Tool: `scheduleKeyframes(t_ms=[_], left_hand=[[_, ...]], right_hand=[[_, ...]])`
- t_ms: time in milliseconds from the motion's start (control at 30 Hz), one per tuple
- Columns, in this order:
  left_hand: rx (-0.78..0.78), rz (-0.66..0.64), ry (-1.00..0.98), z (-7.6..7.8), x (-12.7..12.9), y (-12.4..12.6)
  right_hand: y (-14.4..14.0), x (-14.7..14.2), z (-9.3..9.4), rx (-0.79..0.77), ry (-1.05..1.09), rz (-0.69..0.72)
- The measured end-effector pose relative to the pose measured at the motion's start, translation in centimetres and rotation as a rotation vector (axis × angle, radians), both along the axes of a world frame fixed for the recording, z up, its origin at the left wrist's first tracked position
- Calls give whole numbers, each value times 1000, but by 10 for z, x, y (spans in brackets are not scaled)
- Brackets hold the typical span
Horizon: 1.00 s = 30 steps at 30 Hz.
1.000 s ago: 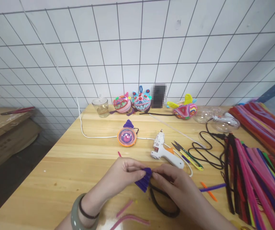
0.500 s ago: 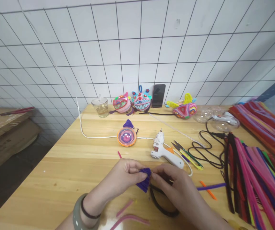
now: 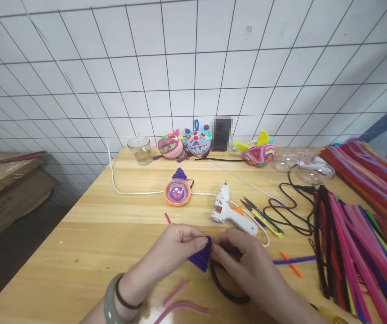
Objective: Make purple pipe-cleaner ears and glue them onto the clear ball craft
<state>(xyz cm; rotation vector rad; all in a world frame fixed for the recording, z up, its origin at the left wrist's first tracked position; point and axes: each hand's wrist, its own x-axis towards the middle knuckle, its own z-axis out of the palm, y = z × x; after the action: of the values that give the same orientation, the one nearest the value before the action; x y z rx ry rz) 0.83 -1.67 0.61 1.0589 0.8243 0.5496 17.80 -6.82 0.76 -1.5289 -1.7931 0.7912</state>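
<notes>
Counting from the white glue gun (image 3: 231, 212), we see one purple pipe-cleaner fan (image 3: 201, 257) just in front of it, three colourful figures (image 3: 199, 143) far behind by the wall, and two pink offcuts (image 3: 180, 300) nearest us. Our left hand (image 3: 176, 247) and right hand (image 3: 243, 261) together pinch the fan's narrow tip, which points up and away; its wide edge points down-left.

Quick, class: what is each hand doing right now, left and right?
Left hand: closed, pinching the purple pipe-cleaner cone at its tip.
Right hand: closed, fingers pinching the same cone from the other side.
</notes>
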Motion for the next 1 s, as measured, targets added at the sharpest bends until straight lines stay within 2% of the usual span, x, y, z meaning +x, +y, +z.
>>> scheduleKeyframes(t_ms=[300, 533, 700, 767, 833, 933, 1000], left_hand=[[48, 84, 44, 5, 2, -1], [33, 139, 32, 2, -1, 1], [68, 92, -3, 1, 0, 2], [155, 65, 9, 2, -1, 0], [339, 59, 85, 5, -2, -2], [775, 59, 270, 8, -8, -6], [1052, 34, 316, 8, -14, -8]], right_hand=[[0, 1, 6, 18, 2, 25], [2, 7, 8, 156, 0, 5], [1, 6, 3, 194, -19, 71], [0, 5, 2, 243, -24, 72], [-1, 5, 2, 343, -47, 62], [-2, 4, 2, 521, -85, 30], [-3, 4, 2, 595, -117, 5]])
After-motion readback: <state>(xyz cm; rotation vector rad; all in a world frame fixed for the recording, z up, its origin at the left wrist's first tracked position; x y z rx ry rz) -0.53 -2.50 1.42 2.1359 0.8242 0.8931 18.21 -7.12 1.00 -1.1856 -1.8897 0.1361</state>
